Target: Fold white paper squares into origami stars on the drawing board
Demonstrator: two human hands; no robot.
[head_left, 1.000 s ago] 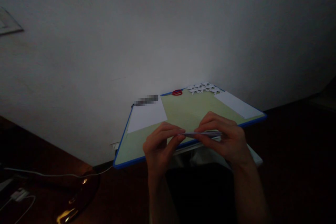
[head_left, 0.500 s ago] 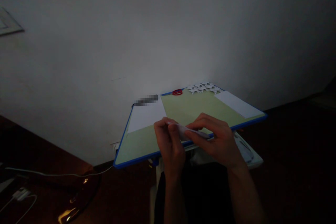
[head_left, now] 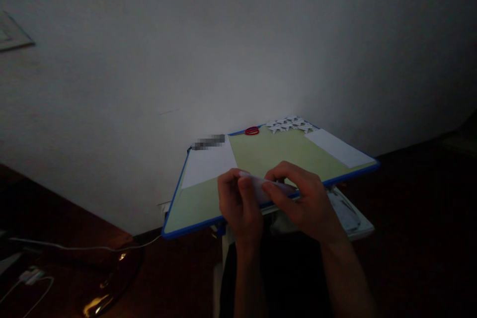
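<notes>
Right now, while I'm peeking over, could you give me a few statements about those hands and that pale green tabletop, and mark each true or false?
1. The left hand and the right hand hold a piece of white paper between them. True.
2. The red-handled scissors lie along the tabletop's near edge. False: they lie by the far edge.
3. Small white paper shapes are grouped near the far right corner. True.
4. The left hand lies flat on the tabletop. False: its thumb and fingers pinch the paper.
5. The tabletop has a blue rim. True.
</notes>
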